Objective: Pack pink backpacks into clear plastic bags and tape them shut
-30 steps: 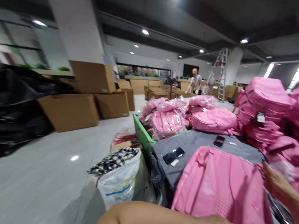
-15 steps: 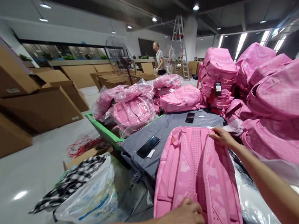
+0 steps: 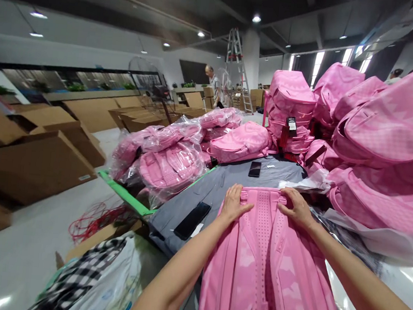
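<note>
A pink backpack (image 3: 253, 271) lies in front of me with its strap side up, its shoulder straps running down from the far end. My left hand (image 3: 234, 205) grips the far left corner, thumb over the top of the strap. On the far right corner, my right hand (image 3: 295, 207) is closed in the same way. The undersides of both hands' fingers are hidden behind the bag's edge. A black phone (image 3: 192, 220) rests on the grey cloth (image 3: 226, 179) left of the backpack, and a smaller phone (image 3: 255, 169) lies beyond it.
Pink backpacks (image 3: 395, 124) are piled high on the right; plastic-wrapped ones (image 3: 171, 166) sit at the left beside a green edge (image 3: 126, 193). Cardboard boxes (image 3: 37, 168), a checked cloth (image 3: 86, 270) and red cords (image 3: 94, 222) are further left. A person (image 3: 213, 85) stands near a ladder (image 3: 239, 65).
My left hand has moved from the middle of the backpack up to its far left corner. The right hand stays at the far right corner. My view has shifted slightly right.
</note>
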{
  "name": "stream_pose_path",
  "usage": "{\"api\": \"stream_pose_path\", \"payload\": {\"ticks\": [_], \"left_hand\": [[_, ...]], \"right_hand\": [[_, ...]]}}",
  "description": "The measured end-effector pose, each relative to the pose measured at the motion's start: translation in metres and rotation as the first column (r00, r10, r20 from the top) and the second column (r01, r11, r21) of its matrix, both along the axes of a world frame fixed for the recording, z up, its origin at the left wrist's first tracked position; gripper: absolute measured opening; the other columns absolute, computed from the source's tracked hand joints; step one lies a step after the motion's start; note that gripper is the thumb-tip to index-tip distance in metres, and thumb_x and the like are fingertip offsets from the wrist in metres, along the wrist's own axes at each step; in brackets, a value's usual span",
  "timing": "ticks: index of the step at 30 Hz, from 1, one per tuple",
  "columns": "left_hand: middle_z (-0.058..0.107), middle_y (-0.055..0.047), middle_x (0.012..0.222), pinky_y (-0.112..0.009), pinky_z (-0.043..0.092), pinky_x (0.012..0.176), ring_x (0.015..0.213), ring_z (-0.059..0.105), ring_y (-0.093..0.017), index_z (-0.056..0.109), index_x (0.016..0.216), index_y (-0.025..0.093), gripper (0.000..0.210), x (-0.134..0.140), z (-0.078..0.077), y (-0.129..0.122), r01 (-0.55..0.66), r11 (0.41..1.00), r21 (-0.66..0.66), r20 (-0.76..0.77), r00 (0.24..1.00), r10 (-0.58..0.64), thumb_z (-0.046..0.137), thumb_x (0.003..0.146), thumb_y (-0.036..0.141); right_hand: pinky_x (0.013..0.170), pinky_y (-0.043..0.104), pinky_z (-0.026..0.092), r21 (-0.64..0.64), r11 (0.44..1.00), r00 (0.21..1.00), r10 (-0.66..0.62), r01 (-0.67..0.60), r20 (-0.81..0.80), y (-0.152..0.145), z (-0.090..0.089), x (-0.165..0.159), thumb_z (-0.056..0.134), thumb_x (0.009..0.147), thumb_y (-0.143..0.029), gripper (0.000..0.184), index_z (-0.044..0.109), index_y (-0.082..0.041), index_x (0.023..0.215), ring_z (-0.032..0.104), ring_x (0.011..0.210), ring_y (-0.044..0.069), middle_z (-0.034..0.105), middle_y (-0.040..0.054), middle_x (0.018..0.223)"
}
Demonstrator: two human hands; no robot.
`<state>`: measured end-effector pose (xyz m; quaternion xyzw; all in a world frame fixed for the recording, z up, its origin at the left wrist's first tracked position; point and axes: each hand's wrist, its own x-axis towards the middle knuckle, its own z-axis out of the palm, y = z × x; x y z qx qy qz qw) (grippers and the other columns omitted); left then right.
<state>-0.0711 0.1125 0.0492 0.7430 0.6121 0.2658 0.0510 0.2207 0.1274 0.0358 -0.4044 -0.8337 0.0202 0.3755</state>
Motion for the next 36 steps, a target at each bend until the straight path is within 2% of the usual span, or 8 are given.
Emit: {"api": "stream_pose_path", "payload": {"ticks": [7, 14, 19, 23, 26, 29, 32, 36], "left_hand": [[0.06, -0.012, 0.129, -0.051, 0.048, 0.11, 0.123, 0.056, -0.031, 0.055, 0.133, 0.022, 0.058, -0.019, -0.028, -0.055, 0.057, 0.959, 0.279, -0.016, 0.998, -0.054, 0.078, 0.08, 0.028], [0.064, -0.011, 0.121, -0.046, 0.052, 0.102, 0.114, 0.059, -0.029, 0.062, 0.121, 0.018, 0.042, -0.012, -0.042, -0.092, 0.216, 0.974, 0.071, -0.103, 0.973, -0.208, 0.075, 0.084, 0.031], [0.065, -0.015, 0.12, -0.043, 0.045, 0.11, 0.121, 0.057, -0.032, 0.069, 0.11, 0.014, 0.029, 0.008, -0.027, -0.047, 0.124, 0.965, -0.233, -0.206, 0.963, -0.173, 0.069, 0.088, 0.033], [0.066, -0.023, 0.127, -0.047, 0.041, 0.114, 0.127, 0.058, -0.037, 0.068, 0.118, 0.007, 0.043, 0.023, -0.005, -0.012, 0.052, 0.951, -0.304, -0.223, 0.967, -0.124, 0.063, 0.091, 0.041], [0.054, -0.03, 0.146, -0.047, 0.039, 0.116, 0.141, 0.049, -0.041, 0.05, 0.145, 0.001, 0.081, 0.036, 0.002, -0.021, 0.04, 0.941, -0.337, -0.207, 0.972, -0.115, 0.06, 0.091, 0.061], [0.021, -0.029, 0.167, -0.063, 0.019, 0.124, 0.157, 0.013, -0.046, 0.022, 0.163, 0.01, 0.112, 0.056, -0.002, -0.041, 0.072, 0.91, -0.408, -0.174, 0.972, -0.155, 0.051, 0.084, 0.084], [0.006, -0.021, 0.172, -0.075, 0.001, 0.12, 0.157, -0.008, -0.045, 0.02, 0.165, 0.024, 0.107, 0.073, -0.009, -0.049, 0.085, 0.854, -0.513, -0.172, 0.965, -0.2, 0.04, 0.083, 0.09], [-0.005, -0.015, 0.173, -0.078, -0.002, 0.118, 0.157, -0.016, -0.041, 0.03, 0.162, 0.034, 0.097, 0.07, -0.016, -0.047, 0.025, 0.868, -0.496, -0.151, 0.982, -0.115, 0.038, 0.084, 0.091]], "right_hand": [[0.106, 0.053, 0.049, 0.148, 0.984, 0.983, -0.12, 0.1, 0.137, -0.045, -0.008, -0.014, 0.063, 0.092, -0.027, 0.033, 0.062, -0.018, 0.124, 0.06, 0.12, 0.034, 0.069, 0.0159, 0.122], [0.101, 0.049, 0.052, -0.004, 0.996, 0.975, -0.089, 0.091, 0.203, -0.097, -0.031, 0.007, 0.061, 0.095, -0.025, 0.03, 0.064, -0.019, 0.124, 0.061, 0.116, 0.032, 0.07, 0.014, 0.121], [0.095, 0.04, 0.052, -0.335, 0.919, 0.933, -0.083, 0.208, 0.351, -0.052, -0.025, -0.001, 0.057, 0.097, -0.022, 0.017, 0.071, -0.019, 0.107, 0.065, 0.109, 0.028, 0.074, 0.0103, 0.113], [0.09, 0.034, 0.05, -0.345, 0.887, 0.882, -0.13, 0.307, 0.452, -0.016, -0.008, -0.014, 0.06, 0.094, -0.018, 0.014, 0.071, -0.017, 0.104, 0.067, 0.106, 0.027, 0.074, 0.0103, 0.112], [0.084, 0.031, 0.048, -0.306, 0.886, 0.853, -0.163, 0.347, 0.496, -0.009, -0.008, -0.018, 0.063, 0.095, -0.023, 0.012, 0.069, -0.019, 0.105, 0.066, 0.103, 0.026, 0.073, 0.0097, 0.107], [0.083, 0.033, 0.048, -0.248, 0.887, 0.825, -0.215, 0.389, 0.523, -0.006, -0.018, -0.027, 0.062, 0.097, -0.028, 0.02, 0.065, -0.018, 0.114, 0.063, 0.106, 0.029, 0.07, 0.0138, 0.11], [0.091, 0.039, 0.047, -0.183, 0.888, 0.807, -0.276, 0.422, 0.522, -0.003, -0.026, -0.04, 0.054, 0.101, -0.027, 0.026, 0.061, -0.012, 0.122, 0.059, 0.115, 0.034, 0.066, 0.0209, 0.118], [0.098, 0.043, 0.046, -0.151, 0.923, 0.822, -0.231, 0.355, 0.52, 0.001, -0.014, -0.044, 0.049, 0.102, -0.022, 0.021, 0.066, -0.014, 0.113, 0.059, 0.113, 0.032, 0.067, 0.0189, 0.115]]}}
